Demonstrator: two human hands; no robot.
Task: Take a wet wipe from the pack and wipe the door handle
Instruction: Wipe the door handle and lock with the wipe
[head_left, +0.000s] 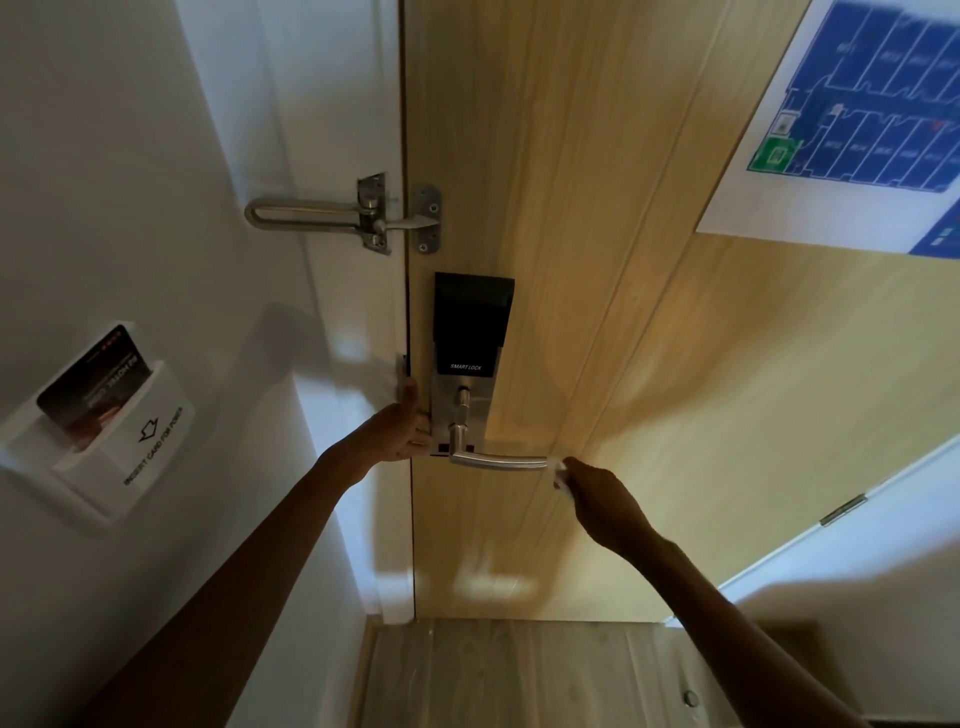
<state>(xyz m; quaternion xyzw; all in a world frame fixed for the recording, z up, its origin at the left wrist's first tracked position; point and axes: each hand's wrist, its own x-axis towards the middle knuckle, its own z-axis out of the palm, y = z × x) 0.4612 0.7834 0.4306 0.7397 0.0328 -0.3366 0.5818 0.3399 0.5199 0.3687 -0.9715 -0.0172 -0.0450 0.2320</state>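
A silver lever door handle (493, 460) juts right from a steel lock plate on the wooden door (649, 364). My right hand (602, 499) is closed on a small white wet wipe (558, 473), pressed against the free right tip of the lever. My left hand (405, 426) rests against the door's edge beside the lock plate, thumb pointing up, fingers curled, with nothing visibly in it. The wipe pack is out of sight.
A black smart lock panel (472, 322) sits above the handle. A metal swing guard latch (337, 215) spans frame and door higher up. A white key card holder (104, 421) hangs on the left wall. A blue floor plan (857, 114) is stuck on the door.
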